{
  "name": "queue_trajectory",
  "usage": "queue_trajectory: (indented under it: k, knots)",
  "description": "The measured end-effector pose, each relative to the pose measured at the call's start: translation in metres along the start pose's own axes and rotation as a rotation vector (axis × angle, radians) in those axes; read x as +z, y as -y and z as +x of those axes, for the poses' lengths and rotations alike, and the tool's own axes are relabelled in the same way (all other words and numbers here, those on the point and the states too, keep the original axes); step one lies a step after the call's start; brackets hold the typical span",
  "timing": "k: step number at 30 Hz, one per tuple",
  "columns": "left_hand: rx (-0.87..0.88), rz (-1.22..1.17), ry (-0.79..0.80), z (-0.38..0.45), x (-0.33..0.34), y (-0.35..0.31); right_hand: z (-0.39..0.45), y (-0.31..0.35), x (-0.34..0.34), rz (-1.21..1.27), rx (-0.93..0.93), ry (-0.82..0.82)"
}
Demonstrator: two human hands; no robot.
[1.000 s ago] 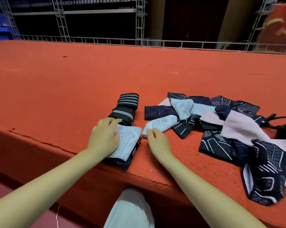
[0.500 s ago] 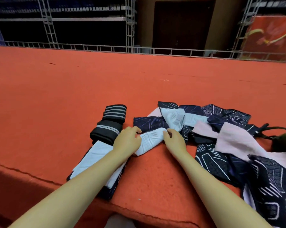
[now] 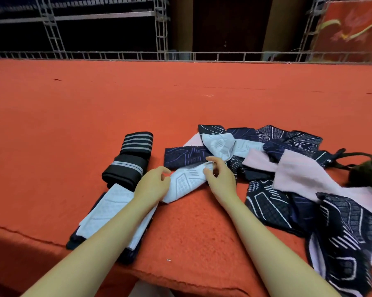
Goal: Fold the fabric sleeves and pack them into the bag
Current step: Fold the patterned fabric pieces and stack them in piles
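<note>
Both hands on one pale blue sleeve (image 3: 186, 182), white-patterned, lying on the red carpeted platform (image 3: 95, 116) between them. Right hand (image 3: 220, 181): thumb and fingers curled, pinching the sleeve's far end, where it meets the pile. Left hand (image 3: 153, 185): fingers curled over the sleeve's near left edge, gripping it; thumb tip raised toward the index finger. The sleeve runs at a slant, near end lower left, far end upper right, flat on the carpet.

Left of the hands, under the left forearm: a folded stack (image 3: 108, 213), pale blue piece on top, navy edges showing beneath, close to the platform's front edge. Just beyond it, touching its far end, two folded black sleeves with grey stripes (image 3: 131, 159), one behind the other.

Right of the hands: loose pile of unfolded sleeves (image 3: 287, 181), navy with white line patterns, pale blue, and pale pink pieces overlapping; it spreads toward the right edge of view and the front edge. The held sleeve's far end touches this pile.

Far right, beyond the pile: dark bag (image 3: 367, 172) with a looped handle, partly cut off by the frame; a pink piece lies against it.

Background: metal truss railing (image 3: 180, 55) along the platform's back edge, a red banner (image 3: 352, 28) upper right.
</note>
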State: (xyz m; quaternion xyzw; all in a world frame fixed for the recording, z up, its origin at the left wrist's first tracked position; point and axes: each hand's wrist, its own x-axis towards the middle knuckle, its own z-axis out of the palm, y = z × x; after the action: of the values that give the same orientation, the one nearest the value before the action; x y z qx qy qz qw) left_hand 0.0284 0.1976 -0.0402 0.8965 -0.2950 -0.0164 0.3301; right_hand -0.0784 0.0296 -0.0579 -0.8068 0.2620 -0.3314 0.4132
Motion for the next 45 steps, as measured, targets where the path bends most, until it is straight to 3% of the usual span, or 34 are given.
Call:
queue_trajectory:
  k: [5,8,11,13,16,19,22,25,27,29,33,36,39,45]
  knots:
    - [0.154,0.019,0.003,-0.009,-0.002,-0.014,-0.009,0.018,-0.015,0.275,0.025,-0.168]
    - [0.211,-0.006,0.026,-0.008,-0.008,-0.023,-0.005,0.027,-0.037,0.387,0.193,-0.262]
    - [0.234,-0.081,-0.001,-0.007,-0.013,-0.039,-0.001,0.024,-0.063,0.543,0.415,-0.237]
    - [0.251,-0.128,-0.008,-0.009,-0.013,-0.057,-0.007,0.020,-0.080,0.446,0.428,-0.141]
    - [0.287,-0.225,-0.001,-0.014,-0.007,-0.086,-0.019,0.026,-0.108,0.138,0.239,0.028]
    - [0.332,-0.297,0.030,-0.017,0.007,-0.108,-0.028,0.047,-0.132,-0.267,-0.151,0.131]
    - [0.299,-0.420,0.028,-0.017,0.023,-0.126,-0.037,0.070,-0.151,-0.274,-0.481,0.186]
    - [0.091,-0.713,0.106,-0.020,0.039,-0.140,-0.040,0.081,-0.168,-0.174,-0.579,0.174]
    - [-0.016,-0.903,0.167,-0.029,0.046,-0.145,-0.037,0.082,-0.176,-0.152,-0.555,0.182]
    - [0.013,-0.980,0.187,-0.038,0.053,-0.143,-0.033,0.076,-0.179,-0.131,-0.491,0.179]
    - [0.143,-0.899,0.047,-0.040,0.056,-0.122,-0.024,0.050,-0.175,-0.115,-0.305,0.064]
    - [0.165,-0.809,-0.129,-0.031,0.051,-0.106,-0.021,0.029,-0.158,-0.240,-0.209,0.112]
    - [0.124,-0.702,-0.186,-0.024,0.053,-0.079,-0.018,0.000,-0.134,-0.393,-0.156,0.146]
    - [-0.002,-0.635,-0.261,-0.016,0.068,-0.051,-0.014,-0.035,-0.104,-0.457,0.095,0.147]
